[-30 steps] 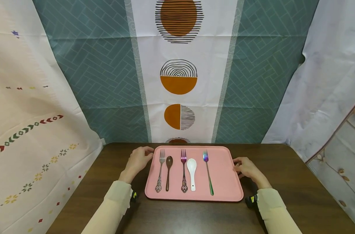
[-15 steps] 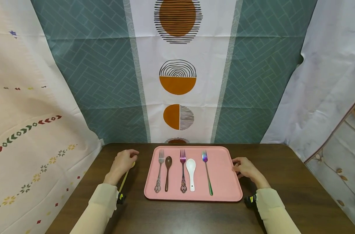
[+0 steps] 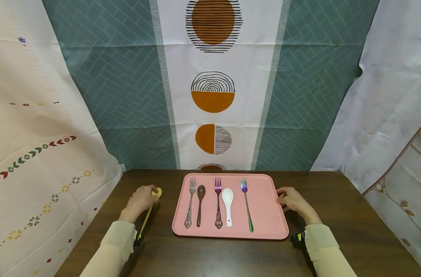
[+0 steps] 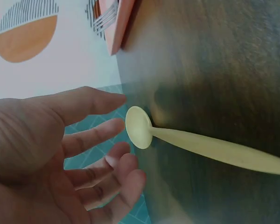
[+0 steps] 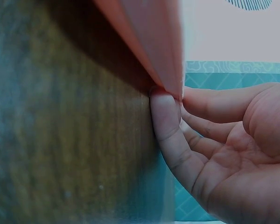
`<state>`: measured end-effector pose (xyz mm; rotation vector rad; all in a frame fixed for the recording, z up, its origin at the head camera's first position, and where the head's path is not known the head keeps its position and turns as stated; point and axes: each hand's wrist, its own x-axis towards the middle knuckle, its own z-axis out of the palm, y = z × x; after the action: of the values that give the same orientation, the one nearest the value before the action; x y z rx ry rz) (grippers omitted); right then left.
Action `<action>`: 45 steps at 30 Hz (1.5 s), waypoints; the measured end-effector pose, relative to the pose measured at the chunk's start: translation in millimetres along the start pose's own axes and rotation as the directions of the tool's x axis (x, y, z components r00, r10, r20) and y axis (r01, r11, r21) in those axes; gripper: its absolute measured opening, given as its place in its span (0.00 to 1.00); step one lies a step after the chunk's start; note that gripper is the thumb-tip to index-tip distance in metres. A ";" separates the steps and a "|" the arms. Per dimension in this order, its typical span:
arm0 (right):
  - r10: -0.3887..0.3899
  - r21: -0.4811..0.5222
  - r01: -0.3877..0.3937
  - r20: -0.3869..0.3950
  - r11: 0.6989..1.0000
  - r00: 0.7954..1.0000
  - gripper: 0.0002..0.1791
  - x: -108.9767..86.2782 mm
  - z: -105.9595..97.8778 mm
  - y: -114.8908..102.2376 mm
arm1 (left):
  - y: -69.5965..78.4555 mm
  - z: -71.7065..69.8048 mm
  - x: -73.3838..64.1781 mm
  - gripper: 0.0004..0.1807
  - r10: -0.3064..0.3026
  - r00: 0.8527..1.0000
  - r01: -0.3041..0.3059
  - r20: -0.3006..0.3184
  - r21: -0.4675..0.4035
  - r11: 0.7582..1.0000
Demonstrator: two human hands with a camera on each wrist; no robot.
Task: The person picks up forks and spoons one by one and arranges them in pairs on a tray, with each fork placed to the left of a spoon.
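On the table left of the pink tray (image 3: 265,225) lies a yellow spoon (image 4: 214,148), partly covered by my left hand (image 3: 140,202) in the head view. In the left wrist view that hand's loosely bent fingers (image 4: 102,102) are beside the spoon's round bowl, with nothing held. My right hand (image 3: 293,200) pinches the tray's right rim; in the right wrist view its thumb and a finger meet at the edge. Across the tray lie a silver fork (image 3: 190,204), a brown spoon (image 3: 200,198), a purple fork (image 3: 218,204), a white soup spoon (image 3: 227,204) and a rainbow-coloured fork (image 3: 246,204).
The dark wooden table (image 3: 210,256) extends around the tray on both sides and in front. A patterned cloth (image 3: 213,115) hangs behind its far edge, with pale cloths (image 3: 40,173) at the sides.
My left hand has left the tray's left edge and moved left and slightly nearer, uncovering the yellow spoon. My right hand and the tray have stayed put.
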<state>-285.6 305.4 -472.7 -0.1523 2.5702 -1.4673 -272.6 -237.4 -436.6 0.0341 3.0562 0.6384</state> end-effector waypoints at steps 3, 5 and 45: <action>-0.001 -0.002 0.001 -0.002 1.000 1.000 0.24 -0.3 -0.1 -0.1 | -0.6 0.8 -0.6 0.18 -0.001 1.000 0.001 0.017 0.000 1.000; -0.001 -0.003 0.001 -0.001 1.000 1.000 0.24 -0.3 -0.2 0.1 | -1.6 1.8 -1.0 0.18 -0.007 1.000 0.007 0.021 0.005 1.000; 0.011 -0.015 -0.011 -0.003 1.000 1.000 0.25 -0.6 -2.4 -0.2 | -3.0 11.5 -1.7 0.12 -0.017 0.999 0.016 -0.029 -0.050 0.999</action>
<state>-285.5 307.5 -471.3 -0.1372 2.5811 -1.4454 -270.7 -235.7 -448.4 -0.0010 3.0639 0.7199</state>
